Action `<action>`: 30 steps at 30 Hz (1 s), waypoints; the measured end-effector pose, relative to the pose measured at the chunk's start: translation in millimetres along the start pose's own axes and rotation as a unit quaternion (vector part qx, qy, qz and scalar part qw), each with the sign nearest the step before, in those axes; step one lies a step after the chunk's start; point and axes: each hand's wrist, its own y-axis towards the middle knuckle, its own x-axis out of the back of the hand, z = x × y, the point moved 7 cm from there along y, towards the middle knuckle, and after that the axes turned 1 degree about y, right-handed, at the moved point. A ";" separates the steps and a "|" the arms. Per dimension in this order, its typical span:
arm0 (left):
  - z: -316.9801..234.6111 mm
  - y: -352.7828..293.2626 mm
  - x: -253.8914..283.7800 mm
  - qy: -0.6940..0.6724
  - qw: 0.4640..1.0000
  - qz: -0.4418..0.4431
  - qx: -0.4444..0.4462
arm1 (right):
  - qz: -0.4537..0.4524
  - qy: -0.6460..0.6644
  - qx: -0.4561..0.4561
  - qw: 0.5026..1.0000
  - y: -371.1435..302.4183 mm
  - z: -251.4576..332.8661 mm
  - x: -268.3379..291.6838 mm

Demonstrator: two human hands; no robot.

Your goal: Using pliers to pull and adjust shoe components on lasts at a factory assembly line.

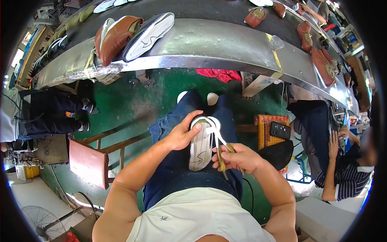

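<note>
On my lap a shoe sole [200, 149] lies pale side up, with a dark pen mark near its lower end. My left hand [182, 135] grips its upper end, thumb on the sole and fingers wrapped behind. My right hand [242, 158] is closed around the handles of pincers [218, 135] with rounded, shiny jaws. Those jaws touch or overlap the upper right edge of the sole; whether they bite on it I cannot tell. The side of the shoe facing my legs is hidden.
Ahead runs a long metal-edged bench [225, 42] carrying brown shoes [117, 38] and a white-soled shoe [150, 37]. A stool [89, 163] stands left, a woven seat [266, 141] right. People sit at right [350, 173] and stand at left [34, 117]. A fan [42, 222] is lower left.
</note>
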 end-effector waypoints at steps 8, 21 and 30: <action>7.1 12.2 12.7 0.022 0.996 -0.062 0.060 | 0.002 0.025 -0.039 0.999 25.0 20.5 4.8; 36.8 25.1 24.4 -0.145 0.988 0.021 0.058 | -0.237 -0.476 0.246 0.810 64.0 9.9 36.3; 45.4 19.1 25.1 -0.129 0.991 0.019 0.017 | -0.289 -0.517 0.321 0.739 63.0 -8.2 38.9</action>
